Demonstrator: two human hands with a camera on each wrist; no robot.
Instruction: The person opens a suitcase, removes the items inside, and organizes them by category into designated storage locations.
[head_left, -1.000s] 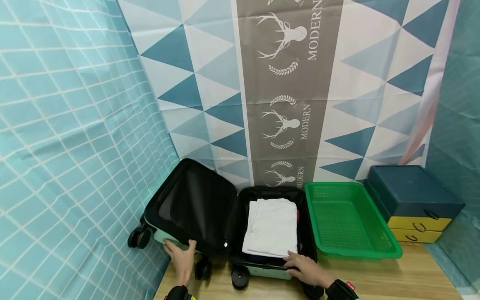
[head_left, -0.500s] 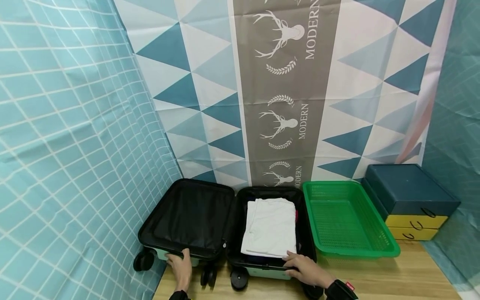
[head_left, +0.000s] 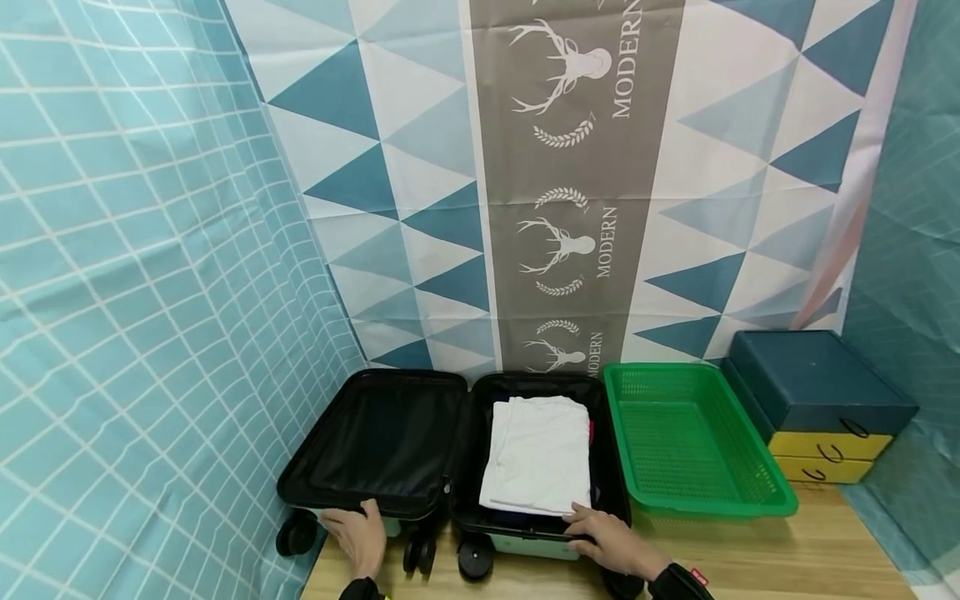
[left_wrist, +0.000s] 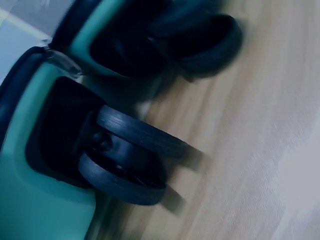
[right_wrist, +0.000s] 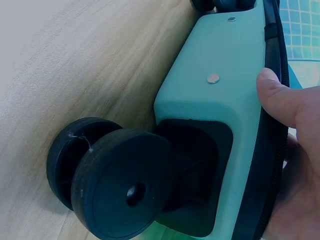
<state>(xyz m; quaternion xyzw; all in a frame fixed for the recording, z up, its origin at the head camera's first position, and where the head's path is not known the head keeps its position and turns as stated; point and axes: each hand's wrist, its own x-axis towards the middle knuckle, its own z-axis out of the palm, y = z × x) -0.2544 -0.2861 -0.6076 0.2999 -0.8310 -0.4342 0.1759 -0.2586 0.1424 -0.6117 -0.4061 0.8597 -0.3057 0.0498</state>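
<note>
An open suitcase with a mint-green shell (right_wrist: 205,85) and black lining lies on the wooden table. Its left half (head_left: 382,442) is bare inside; the right half (head_left: 618,467) holds folded white cloth (head_left: 536,454). At the left half's front edge, my left hand (head_left: 357,537) touches the shell with fingers extended. The left wrist view shows that half's black wheels (left_wrist: 135,150) but none of the hand. My right hand (head_left: 611,542) grips the right half's front rim, thumb outside on the zipper edge and fingers over the inner side, close by the cloth.
Right of the suitcase stands a green plastic basket (head_left: 701,508) with nothing in it. Beyond it is a dark blue box (head_left: 825,375) with yellow drawers (head_left: 821,458). Patterned sheets (head_left: 412,167) hang behind and at the sides. Bare table (head_left: 750,558) shows in front.
The left half of the suitcase has come down from a raised tilt to lying flat, my left hand lowering with it. The right hand has kept its place on the rim.
</note>
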